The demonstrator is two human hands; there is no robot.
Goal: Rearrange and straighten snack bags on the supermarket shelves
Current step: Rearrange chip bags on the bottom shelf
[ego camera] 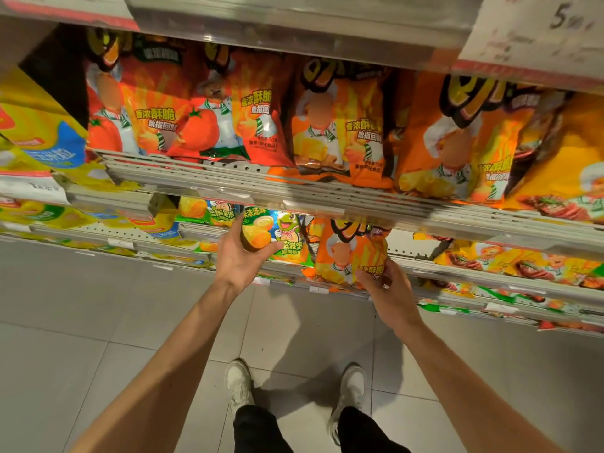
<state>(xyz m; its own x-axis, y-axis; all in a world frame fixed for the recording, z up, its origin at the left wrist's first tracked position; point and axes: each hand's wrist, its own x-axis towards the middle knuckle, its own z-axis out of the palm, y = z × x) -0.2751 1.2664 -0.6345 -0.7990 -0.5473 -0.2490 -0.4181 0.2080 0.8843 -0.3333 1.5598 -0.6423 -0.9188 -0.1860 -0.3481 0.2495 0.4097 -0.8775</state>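
Head view shows your left hand (240, 256) gripping the green frog bag (277, 235) at 12 o'clock and your right hand (385, 284) pinching the orange bag (349, 253) at 1 o'clock, apparently to stand both straight on the lower shelf (457, 273).

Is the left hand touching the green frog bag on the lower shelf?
Touching. The head view shows the left hand wrapped round the green frog bag, thumb and fingers pressed on its front. The right hand grips the orange bag beside it.
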